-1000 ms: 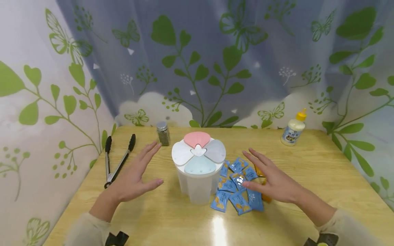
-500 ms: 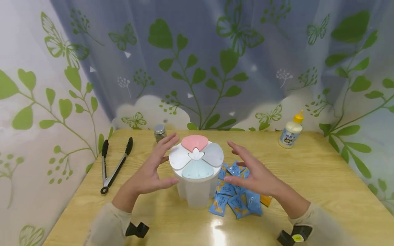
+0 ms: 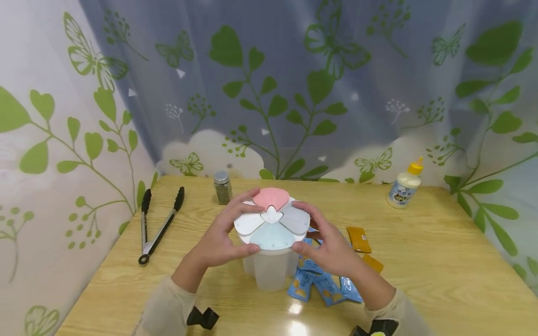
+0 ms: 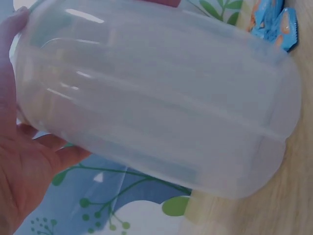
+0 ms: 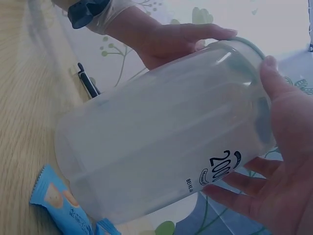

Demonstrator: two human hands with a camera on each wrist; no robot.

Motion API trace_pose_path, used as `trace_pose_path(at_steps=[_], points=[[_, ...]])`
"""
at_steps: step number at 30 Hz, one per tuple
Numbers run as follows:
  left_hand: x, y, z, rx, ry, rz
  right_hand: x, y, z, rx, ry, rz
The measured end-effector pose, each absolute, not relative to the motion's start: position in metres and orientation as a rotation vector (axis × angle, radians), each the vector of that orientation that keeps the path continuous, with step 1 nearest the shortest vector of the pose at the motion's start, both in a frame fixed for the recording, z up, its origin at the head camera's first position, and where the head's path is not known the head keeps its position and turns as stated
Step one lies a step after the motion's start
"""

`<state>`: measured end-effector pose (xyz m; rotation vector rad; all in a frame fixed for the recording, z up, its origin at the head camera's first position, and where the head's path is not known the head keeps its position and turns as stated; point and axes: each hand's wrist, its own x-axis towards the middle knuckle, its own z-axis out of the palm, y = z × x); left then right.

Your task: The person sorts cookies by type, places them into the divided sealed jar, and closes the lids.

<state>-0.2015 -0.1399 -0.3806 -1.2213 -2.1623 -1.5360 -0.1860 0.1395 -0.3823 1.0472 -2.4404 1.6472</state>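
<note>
A frosted plastic storage canister stands upright on the wooden table, looking hollow through its walls in both wrist views. Its lid has petal-shaped flaps in pink, white, grey and pale blue around a small white centre knob. My left hand grips the lid's left side, thumb at the front edge, a finger reaching over the top near the pink flap. On the other side my right hand holds the rim with its thumb in front; in the right wrist view its other fingers lie along the canister wall beside printed numbers.
Several blue snack packets lie right of the canister, partly behind the right hand. Two orange packets sit beyond. Black-handled tongs lie spread at left. A spice jar and a yellow-capped bottle stand farther back.
Both hands have come inward from either side, apart from the canister at first, and now hold its lid. The canister stays in place; the orange packets show more from behind the right hand.
</note>
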Motion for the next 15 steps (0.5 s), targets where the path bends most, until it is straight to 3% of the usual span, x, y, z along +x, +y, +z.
trace_pose_path(at_steps=[15], points=[[-0.195,-0.124,-0.381,-0.874,-2.048,-1.676,-0.181,0.138,-0.378,0.922,-2.481,1.514]])
